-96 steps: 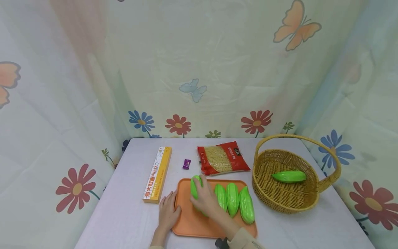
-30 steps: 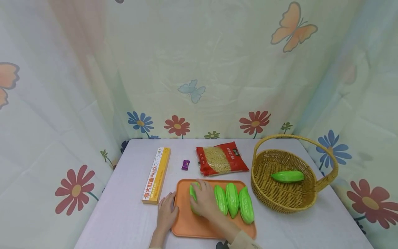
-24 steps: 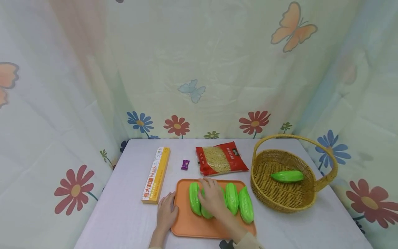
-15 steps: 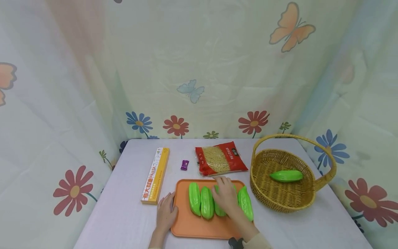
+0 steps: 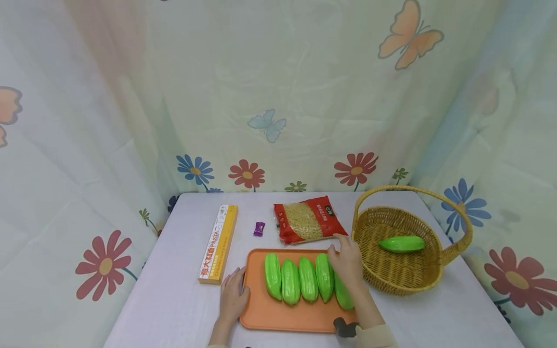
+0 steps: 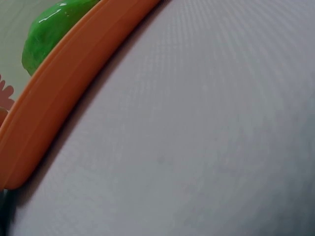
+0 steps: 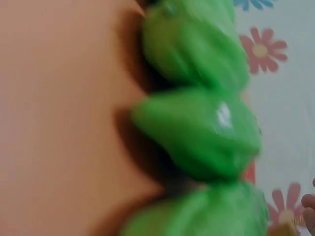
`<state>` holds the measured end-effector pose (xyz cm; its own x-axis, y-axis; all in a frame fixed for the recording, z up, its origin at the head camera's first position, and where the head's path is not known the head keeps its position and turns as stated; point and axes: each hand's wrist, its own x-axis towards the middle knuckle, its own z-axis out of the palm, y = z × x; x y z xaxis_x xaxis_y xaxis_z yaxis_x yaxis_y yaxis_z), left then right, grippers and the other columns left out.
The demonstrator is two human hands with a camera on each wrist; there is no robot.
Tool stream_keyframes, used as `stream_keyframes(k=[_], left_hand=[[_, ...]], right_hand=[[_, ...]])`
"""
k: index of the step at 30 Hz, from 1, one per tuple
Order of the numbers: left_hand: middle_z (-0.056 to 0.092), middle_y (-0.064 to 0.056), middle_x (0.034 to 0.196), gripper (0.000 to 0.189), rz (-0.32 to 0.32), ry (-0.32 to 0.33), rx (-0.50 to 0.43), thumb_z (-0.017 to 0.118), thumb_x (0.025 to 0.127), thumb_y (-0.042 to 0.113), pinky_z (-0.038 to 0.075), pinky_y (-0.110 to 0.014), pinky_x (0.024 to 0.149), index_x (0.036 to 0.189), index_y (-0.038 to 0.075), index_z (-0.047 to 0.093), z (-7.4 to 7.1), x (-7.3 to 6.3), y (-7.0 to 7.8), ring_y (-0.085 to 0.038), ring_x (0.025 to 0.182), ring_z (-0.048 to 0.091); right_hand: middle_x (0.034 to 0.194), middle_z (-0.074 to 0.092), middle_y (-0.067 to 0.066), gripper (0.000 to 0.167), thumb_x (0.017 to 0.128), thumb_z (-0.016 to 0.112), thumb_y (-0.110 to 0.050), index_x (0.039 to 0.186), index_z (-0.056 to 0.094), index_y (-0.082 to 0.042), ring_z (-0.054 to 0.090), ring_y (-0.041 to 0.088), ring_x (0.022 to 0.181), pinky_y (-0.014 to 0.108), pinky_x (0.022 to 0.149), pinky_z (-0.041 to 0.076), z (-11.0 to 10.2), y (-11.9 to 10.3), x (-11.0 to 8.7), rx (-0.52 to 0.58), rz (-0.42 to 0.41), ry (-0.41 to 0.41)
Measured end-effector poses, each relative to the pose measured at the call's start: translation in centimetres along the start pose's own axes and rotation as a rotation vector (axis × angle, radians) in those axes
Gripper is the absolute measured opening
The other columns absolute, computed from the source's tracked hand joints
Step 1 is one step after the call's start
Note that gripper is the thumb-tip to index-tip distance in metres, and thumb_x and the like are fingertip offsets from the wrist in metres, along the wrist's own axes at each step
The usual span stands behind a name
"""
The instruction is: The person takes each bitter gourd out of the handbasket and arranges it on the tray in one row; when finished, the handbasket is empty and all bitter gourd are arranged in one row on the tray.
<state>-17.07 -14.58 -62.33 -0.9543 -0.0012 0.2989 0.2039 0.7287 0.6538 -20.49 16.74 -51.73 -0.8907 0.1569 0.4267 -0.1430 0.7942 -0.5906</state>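
Several glossy green ridged gourds (image 5: 290,282) lie side by side on an orange tray (image 5: 278,319) in the head view. My right hand (image 5: 347,263) is over the rightmost one, partly hiding it. Its fingers are spread and loosely bent, seemingly holding nothing. In the right wrist view, gourds (image 7: 202,132) loom close and blurred, with fingertips (image 7: 309,211) at the right edge. My left hand (image 5: 234,295) rests against the tray's left edge, thumb by the rim. The left wrist view catches the tray side (image 6: 74,83) and one gourd (image 6: 51,32).
A wicker basket (image 5: 380,275) with a tall handle stands to the right, one green gourd (image 5: 402,243) inside. Behind the tray are a red pasta bag (image 5: 309,220) and a small purple-wrapped sweet (image 5: 258,228). A yellow-and-white pasta box (image 5: 219,244) lies left.
My right hand has let go of the leftmost gourd and swept right over the row to the rightmost one. The left hand stays at the tray edge.
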Motion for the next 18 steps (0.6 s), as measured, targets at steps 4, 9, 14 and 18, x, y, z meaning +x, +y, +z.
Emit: stream_keyframes(k=[4,9,14,18], left_hand=[[0.055,-0.007,0.127,0.053,0.007,0.008,0.012,0.059,0.078,0.010,0.019,-0.045,0.106,0.130,0.007,0.050,0.1,-0.1,-0.1,-0.025,0.125,0.041],[0.055,-0.006,0.127,0.053,-0.012,0.001,0.009,0.059,0.078,0.010,0.020,-0.045,0.106,0.130,0.007,0.050,0.2,-0.1,-0.1,-0.025,0.125,0.041],[0.054,-0.006,0.129,0.054,-0.027,-0.016,-0.001,0.058,0.078,0.011,0.018,-0.043,0.107,0.131,0.008,0.049,0.2,0.0,-0.2,-0.024,0.126,0.040],[0.053,-0.004,0.130,0.054,-0.052,-0.032,-0.006,0.057,0.078,0.011,0.016,-0.041,0.108,0.131,0.010,0.049,0.2,0.1,-0.2,-0.022,0.127,0.039]], right_hand=[[0.114,0.053,0.024,0.036,0.084,0.054,-0.013,0.117,0.055,0.001,0.047,0.041,0.104,0.054,0.084,0.040,-1.8,1.1,0.7,0.009,0.105,-0.015],[0.117,0.046,0.028,0.039,0.087,0.050,-0.014,0.122,0.050,0.003,0.042,0.045,0.108,0.058,0.086,0.037,-4.0,2.8,1.7,0.024,0.215,-0.025],[0.121,0.039,0.032,0.045,0.089,0.045,-0.016,0.129,0.043,0.005,0.039,0.048,0.108,0.061,0.084,0.036,-6.0,4.6,2.2,0.024,0.340,-0.055],[0.121,0.037,0.035,0.049,0.090,0.041,-0.020,0.131,0.039,0.007,0.037,0.049,0.108,0.060,0.081,0.036,-7.3,5.6,2.5,0.019,0.410,-0.082]])
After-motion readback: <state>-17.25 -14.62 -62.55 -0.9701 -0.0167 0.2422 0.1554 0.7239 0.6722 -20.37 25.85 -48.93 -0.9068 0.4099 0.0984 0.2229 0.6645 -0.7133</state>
